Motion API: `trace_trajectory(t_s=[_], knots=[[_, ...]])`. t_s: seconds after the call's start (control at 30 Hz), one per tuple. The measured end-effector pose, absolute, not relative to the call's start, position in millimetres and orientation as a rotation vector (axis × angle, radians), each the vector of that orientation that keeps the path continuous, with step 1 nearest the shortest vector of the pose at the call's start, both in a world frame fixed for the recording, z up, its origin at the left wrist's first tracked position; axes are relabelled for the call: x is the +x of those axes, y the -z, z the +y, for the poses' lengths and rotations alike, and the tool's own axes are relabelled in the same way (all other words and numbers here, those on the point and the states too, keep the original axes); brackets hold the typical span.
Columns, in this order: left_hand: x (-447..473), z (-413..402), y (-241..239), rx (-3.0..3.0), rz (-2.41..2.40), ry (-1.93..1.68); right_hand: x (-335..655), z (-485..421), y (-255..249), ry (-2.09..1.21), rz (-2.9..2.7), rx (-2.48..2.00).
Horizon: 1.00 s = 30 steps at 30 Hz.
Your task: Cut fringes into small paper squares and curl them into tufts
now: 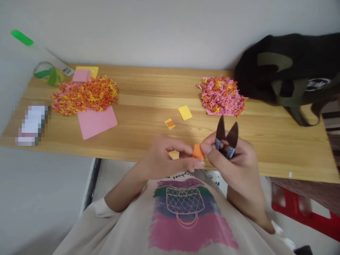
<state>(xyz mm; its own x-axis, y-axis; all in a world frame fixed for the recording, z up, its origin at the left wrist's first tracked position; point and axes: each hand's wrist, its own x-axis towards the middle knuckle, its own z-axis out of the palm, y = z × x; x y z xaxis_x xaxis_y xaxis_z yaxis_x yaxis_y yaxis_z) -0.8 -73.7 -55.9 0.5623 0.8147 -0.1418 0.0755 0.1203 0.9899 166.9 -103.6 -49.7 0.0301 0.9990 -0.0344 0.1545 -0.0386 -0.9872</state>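
Between my two hands, just over the table's front edge, is a small orange piece of paper (pixel 198 152). My left hand (pixel 170 159) pinches its left side between thumb and fingers. The thumb and fingertip of my right hand (pixel 236 159) grip its right side. Thread snips (pixel 226 136) with two dark pointed blades, spread apart, rest in the palm of my right hand and point away from me. Beyond my hands lie a yellow paper square (pixel 185 112) and a smaller yellow piece with an orange strip (pixel 170 123).
On the wooden table (pixel 148 88) are an orange-yellow heap of paper shreds (pixel 87 95) over pink paper (pixel 97 122) and a pinker heap (pixel 221 94) at right. A black bag (pixel 287 67) fills the right rear; a pixelated phone-like object (pixel 32 124) lies left, near a clear cup (pixel 48 73).
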Motion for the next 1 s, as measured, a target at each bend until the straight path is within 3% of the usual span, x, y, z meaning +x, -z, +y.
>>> trace_trajectory(t_s=[1.0], knots=[[-2.0,-72.4,57.3,1.352,0.822,-0.605,164.6,-105.1,45.6,-1.161,-1.249,-1.362]])
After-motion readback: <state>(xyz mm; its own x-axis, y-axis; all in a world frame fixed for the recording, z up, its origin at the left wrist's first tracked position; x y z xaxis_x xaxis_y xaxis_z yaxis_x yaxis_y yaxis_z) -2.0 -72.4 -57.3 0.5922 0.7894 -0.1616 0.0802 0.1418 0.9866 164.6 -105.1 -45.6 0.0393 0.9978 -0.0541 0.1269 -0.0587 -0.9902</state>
